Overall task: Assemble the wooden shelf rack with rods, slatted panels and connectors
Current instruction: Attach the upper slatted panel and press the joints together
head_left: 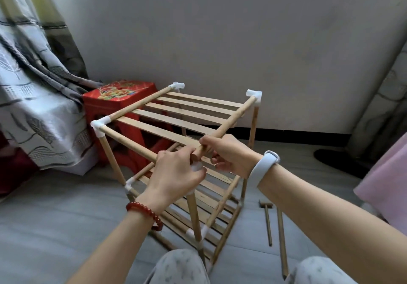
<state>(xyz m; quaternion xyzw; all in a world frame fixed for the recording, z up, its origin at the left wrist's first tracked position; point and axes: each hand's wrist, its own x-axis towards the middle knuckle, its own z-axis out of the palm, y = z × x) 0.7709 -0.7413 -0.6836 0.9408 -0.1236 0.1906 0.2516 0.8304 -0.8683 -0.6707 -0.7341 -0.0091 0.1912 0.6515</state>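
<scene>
Rod (231, 119) runs from the far right connector (254, 95) down toward the near corner, its free end pinched by the right hand (229, 155). Left hand (176, 173) grips the near connector (196, 166) just below, atop the post (193, 213).

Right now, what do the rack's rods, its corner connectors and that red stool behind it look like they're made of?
Rods: pale, unpainted wood, round and matt, probably bare or lightly finished.
Corner connectors: smooth white moulded elbows with a slight sheen, likely plastic.
Red stool: glossy, uniformly red, moulded legs, a printed pattern on top; most likely plastic.
</scene>
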